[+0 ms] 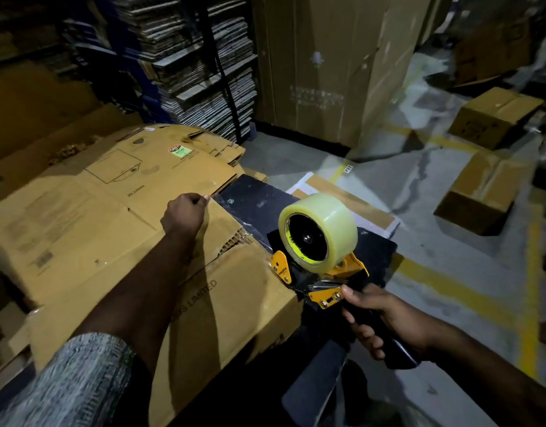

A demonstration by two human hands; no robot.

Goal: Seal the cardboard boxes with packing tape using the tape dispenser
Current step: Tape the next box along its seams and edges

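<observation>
The left hand (pixel 185 212) reaches out over a stack of flattened cartons (pixel 89 204), its fingers curled into a loose fist and the thumb and forefinger nipping the edge of a brown corrugated flap (pixel 217 229), right where the flap meets a dark, glossy surface (pixel 253 201) beneath. The flap's torn edge shows the wavy fluting of the board, ragged and crumbled. The cartons are dull tan, printed with faint line drawings and grey text, and one carries a small round green sticker (pixel 179 151). The right hand (pixel 385 322) is wrapped round the black handle of the dispenser (pixel 321 282), thumb laid along the top near an orange metal plate with two screws. The dispenser sits just past the carton's right edge, its nose touching or nearly touching the board; I cannot tell which. On it rides a fat roll of clear tape (pixel 319 231), shiny and milky, round a black hub with a yellow rim. A speckled grey knit sleeve (pixel 71 377) covers the left upper arm. Behind stand shelves of stacked flat cardboard (pixel 203 63), edges layered like pages, and a tall brown carton (pixel 321 66). On the grey concrete floor (pixel 425 241), marked with yellow lines, lie two closed boxes (pixel 493 117).
</observation>
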